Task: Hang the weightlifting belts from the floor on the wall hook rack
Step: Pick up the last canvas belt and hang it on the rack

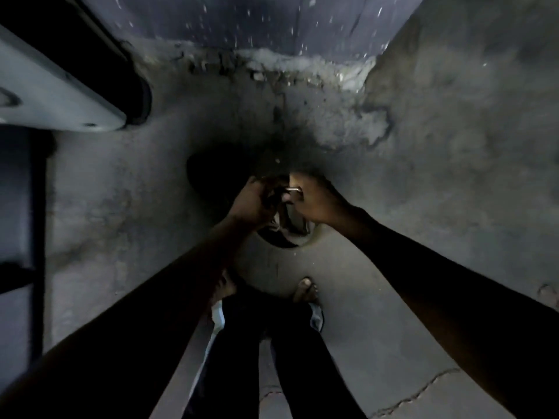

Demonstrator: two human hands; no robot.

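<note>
I look straight down in dim light. A dark weightlifting belt (pixel 282 234) lies curled on the concrete floor in front of my feet. Both my hands are on its upper part. My left hand (pixel 252 204) grips the dark strap end. My right hand (pixel 314 202) holds the belt at its shiny metal buckle (pixel 292 189). Most of the belt is hidden under my hands and in shadow. No wall hook rack shows in this view.
Cracked, patchy concrete floor (pixel 423 176) spreads all around. A grey and black piece of gym equipment (pixel 60 95) lies at the upper left. A dark frame (pixel 21 207) runs along the left edge. My bare feet (pixel 306 290) stand just below the belt.
</note>
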